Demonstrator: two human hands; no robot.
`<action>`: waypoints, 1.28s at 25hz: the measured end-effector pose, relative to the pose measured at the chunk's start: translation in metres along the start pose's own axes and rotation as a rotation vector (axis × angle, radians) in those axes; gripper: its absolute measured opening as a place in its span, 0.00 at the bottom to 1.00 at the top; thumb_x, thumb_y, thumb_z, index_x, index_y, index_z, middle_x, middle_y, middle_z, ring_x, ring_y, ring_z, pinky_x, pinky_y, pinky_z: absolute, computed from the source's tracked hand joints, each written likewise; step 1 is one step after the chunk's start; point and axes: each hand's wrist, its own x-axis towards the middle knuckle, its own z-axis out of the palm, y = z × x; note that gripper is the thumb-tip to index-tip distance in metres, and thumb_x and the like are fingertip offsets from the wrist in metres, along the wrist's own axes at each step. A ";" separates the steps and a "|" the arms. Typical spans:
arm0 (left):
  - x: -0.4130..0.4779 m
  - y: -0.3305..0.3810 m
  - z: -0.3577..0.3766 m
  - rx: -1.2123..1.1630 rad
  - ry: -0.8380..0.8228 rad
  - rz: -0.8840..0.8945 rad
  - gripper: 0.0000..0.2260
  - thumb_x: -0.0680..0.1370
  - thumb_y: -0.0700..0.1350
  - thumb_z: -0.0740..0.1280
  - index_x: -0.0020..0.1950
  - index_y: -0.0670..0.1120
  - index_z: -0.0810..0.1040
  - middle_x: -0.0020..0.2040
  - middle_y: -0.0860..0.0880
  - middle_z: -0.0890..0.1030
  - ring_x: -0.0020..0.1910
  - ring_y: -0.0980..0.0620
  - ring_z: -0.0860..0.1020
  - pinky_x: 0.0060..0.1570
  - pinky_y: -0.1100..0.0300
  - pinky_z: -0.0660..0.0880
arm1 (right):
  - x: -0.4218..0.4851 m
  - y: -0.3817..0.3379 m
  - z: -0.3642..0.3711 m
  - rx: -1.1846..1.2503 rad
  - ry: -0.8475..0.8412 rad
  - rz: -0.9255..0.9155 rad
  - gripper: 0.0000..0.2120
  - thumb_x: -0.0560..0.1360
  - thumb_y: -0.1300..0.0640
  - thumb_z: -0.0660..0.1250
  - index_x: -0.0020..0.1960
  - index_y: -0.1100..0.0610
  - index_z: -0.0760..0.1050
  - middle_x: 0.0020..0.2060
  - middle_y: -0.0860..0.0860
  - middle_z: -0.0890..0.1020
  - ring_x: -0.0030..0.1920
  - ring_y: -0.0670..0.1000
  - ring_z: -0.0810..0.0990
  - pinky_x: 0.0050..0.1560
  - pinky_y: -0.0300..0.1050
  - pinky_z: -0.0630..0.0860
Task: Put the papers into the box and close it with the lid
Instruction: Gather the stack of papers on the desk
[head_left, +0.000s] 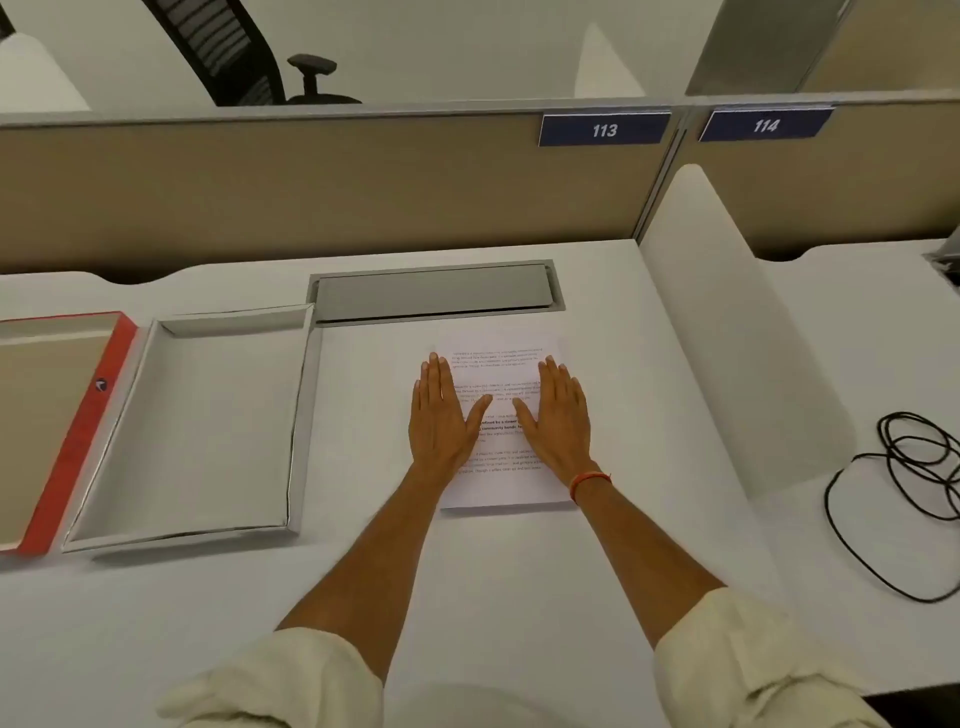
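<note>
A stack of printed white papers (501, 483) lies flat on the white desk, right of centre. My left hand (441, 415) and my right hand (558, 415) both rest palm-down on the papers, fingers together and pointing away, holding nothing. To the left stands an open, shallow white box (298, 415) with nothing inside. Further left lies its lid (78, 431), upside down, with a red rim and a brown inside, partly cut off by the frame edge.
A grey cable-tray flap (434, 293) is set into the desk behind the papers. A white divider (727, 338) borders the desk on the right. Beyond it a coiled black cable (914, 457) lies on the neighbouring desk. A beige partition (311, 197) closes the back.
</note>
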 end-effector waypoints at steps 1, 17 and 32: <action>0.000 0.000 0.002 -0.018 -0.008 -0.034 0.39 0.78 0.64 0.55 0.80 0.44 0.43 0.82 0.47 0.46 0.81 0.47 0.47 0.79 0.51 0.48 | 0.000 0.002 0.002 0.015 0.003 0.026 0.35 0.79 0.41 0.56 0.79 0.56 0.49 0.79 0.53 0.53 0.79 0.55 0.52 0.79 0.50 0.49; 0.042 0.025 -0.015 -0.185 -0.260 -0.693 0.31 0.66 0.51 0.80 0.62 0.42 0.72 0.64 0.40 0.74 0.62 0.43 0.72 0.55 0.51 0.74 | 0.034 0.004 -0.011 0.359 -0.171 0.733 0.35 0.62 0.46 0.80 0.62 0.60 0.73 0.62 0.61 0.75 0.63 0.61 0.73 0.61 0.57 0.74; 0.043 0.016 -0.003 -0.162 -0.282 -0.647 0.32 0.67 0.60 0.76 0.64 0.44 0.72 0.65 0.43 0.78 0.64 0.41 0.75 0.64 0.47 0.69 | 0.046 0.010 -0.013 0.584 -0.192 0.688 0.40 0.61 0.55 0.82 0.64 0.65 0.65 0.60 0.60 0.78 0.58 0.59 0.80 0.55 0.50 0.79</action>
